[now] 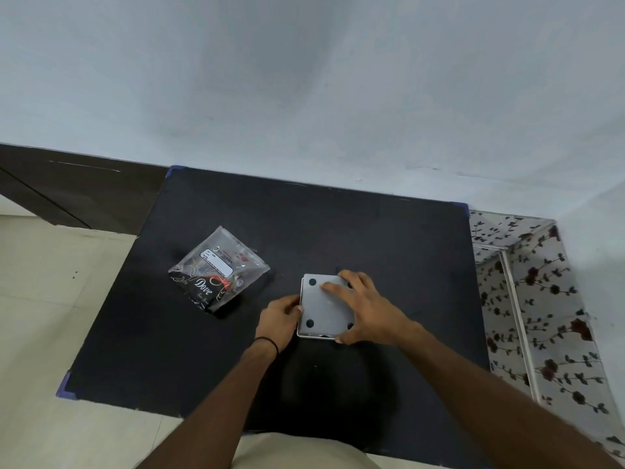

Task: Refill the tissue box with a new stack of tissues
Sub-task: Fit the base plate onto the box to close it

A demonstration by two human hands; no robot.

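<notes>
A square grey tissue box (pixel 323 311) lies upside down on the black table (pixel 389 238), its flat base with dark round feet facing up. My left hand (pixel 279 319) grips the box's left edge. My right hand (pixel 367 308) rests on the base, fingers spread across the top and thumb hooked on the near right corner. A plastic pack printed "Dove" (pixel 216 270) lies to the left of the box, apart from both hands. The box's opening side is hidden against the table.
The black table stands against a pale wall. A floral-patterned surface (pixel 541 299) adjoins its right side. Light floor tiles (pixel 50 299) lie to the left, with a dark brown skirting behind them.
</notes>
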